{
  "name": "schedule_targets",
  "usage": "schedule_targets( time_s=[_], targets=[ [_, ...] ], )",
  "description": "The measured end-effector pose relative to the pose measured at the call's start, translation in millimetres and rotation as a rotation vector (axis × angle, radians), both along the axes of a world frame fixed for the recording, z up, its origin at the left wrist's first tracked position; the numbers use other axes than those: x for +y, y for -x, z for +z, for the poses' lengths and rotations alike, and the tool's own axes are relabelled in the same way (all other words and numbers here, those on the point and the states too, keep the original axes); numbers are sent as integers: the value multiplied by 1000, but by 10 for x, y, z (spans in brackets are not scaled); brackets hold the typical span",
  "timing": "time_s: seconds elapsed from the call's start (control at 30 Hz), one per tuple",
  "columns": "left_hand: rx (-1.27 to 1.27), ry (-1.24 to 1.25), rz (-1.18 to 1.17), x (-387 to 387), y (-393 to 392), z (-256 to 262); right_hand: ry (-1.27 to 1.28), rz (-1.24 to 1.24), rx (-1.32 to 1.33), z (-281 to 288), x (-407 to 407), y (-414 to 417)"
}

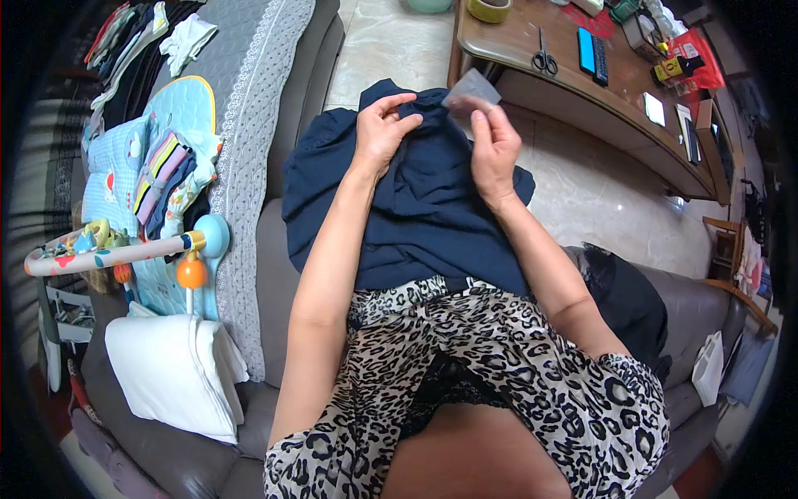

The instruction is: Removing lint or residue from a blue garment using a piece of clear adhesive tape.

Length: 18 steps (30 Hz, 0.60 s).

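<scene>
Dark navy cloth (436, 206), probably a garment, lies bunched over my lap. My left hand (381, 130) rests at its upper part, with index finger and thumb apart; whether its other fingers pinch a fold of the cloth is hidden. In my right hand (494, 140), between thumb and fingers, is a small translucent plastic packet (472, 92), held just right of the cloth's top edge. Through the plastic some fingertips show faintly. What the packet contains is too unclear to tell.
On the wooden table (499, 40) at the upper right lie black scissors (544, 57), a blue phone-like object (586, 50), a remote control (600, 60) and a roll of tape (489, 9). Folded clothes (163, 174), a toy bar (112, 257) and a white folded cloth (168, 374) occupy the sofa's left side.
</scene>
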State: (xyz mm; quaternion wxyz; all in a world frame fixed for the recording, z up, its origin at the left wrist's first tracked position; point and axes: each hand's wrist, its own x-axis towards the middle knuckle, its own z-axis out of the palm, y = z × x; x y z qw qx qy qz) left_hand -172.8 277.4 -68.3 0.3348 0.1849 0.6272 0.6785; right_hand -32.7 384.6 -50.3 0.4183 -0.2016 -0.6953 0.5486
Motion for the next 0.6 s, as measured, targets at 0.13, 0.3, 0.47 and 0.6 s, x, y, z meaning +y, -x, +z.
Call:
schedule_targets(
  time_s=[0.13, 0.3, 0.47, 0.6],
  targets=[
    [-112, 0, -18, 33, 14, 17, -126, 5, -54, -142, -43, 147],
    [-283, -3, -63, -7, 102, -14, -56, 33, -123, -333, 28, 337],
    [-397, -79, -41, -9, 134, -76, -18, 56, -88, -375, 19, 386],
    [-499, -59, 27, 36, 178, -100, 242, 76, 9, -225, 97, 349]
  ],
)
